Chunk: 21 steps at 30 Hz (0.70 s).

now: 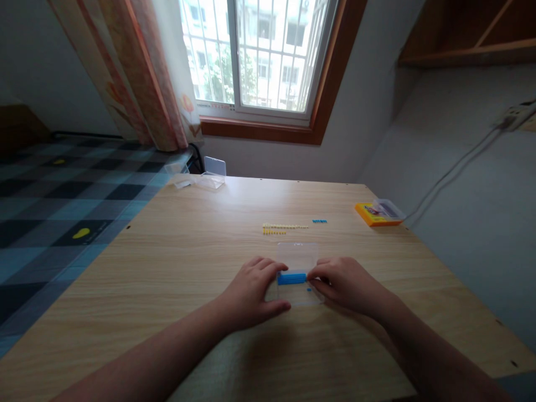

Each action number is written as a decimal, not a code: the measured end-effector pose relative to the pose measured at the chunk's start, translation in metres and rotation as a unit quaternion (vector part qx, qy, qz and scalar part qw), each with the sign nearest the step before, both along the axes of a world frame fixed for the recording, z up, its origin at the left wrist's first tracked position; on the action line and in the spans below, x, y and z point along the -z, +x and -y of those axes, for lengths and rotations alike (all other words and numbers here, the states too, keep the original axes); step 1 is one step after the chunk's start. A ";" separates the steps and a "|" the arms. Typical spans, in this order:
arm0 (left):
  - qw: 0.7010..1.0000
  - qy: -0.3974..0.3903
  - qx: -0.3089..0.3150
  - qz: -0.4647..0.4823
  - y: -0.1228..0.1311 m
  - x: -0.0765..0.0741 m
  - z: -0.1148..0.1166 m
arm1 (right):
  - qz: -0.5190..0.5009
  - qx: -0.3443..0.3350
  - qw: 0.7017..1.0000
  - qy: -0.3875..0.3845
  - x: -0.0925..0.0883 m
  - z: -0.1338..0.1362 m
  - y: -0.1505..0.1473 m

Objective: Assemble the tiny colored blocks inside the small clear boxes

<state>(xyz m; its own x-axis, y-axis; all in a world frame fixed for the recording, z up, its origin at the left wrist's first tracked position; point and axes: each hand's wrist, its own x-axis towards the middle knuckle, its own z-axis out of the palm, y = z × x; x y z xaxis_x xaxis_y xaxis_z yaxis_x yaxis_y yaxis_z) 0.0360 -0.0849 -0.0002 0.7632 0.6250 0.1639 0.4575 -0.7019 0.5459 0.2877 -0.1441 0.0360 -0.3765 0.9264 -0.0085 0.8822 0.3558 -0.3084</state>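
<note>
A clear plastic box (298, 299) with its lid (298, 255) raised lies in front of me on the wooden table. Inside, a row of bright blue pieces (292, 278) runs along the hinge side, and one small blue piece (309, 290) lies apart below its right end. My left hand (254, 290) grips the box's left side, fingers at the back and thumb at the front. At the right end of the blue row, the fingertips of my right hand (341, 282) are pinched together. Whatever they hold is too small to make out.
Beyond the box, rows of small yellow pieces (275, 233), pale pieces (287, 226) and blue pieces (319, 221) lie on the table (188, 251). An orange-yellow case (379, 215) sits at the right edge. Open clear boxes (211, 180) stand at the far left corner.
</note>
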 end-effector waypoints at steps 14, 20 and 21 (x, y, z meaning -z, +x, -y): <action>1.000 0.001 0.001 0.004 0.000 0.000 0.001 | 0.006 -0.011 1.000 -0.028 0.002 -0.002 -0.002; 1.000 -0.002 -0.001 -0.003 0.000 -0.001 0.001 | -0.002 -0.012 1.000 -0.027 0.001 -0.002 -0.003; 1.000 -0.001 -0.001 -0.002 0.000 -0.001 0.001 | -0.004 -0.011 1.000 -0.027 0.000 -0.001 -0.002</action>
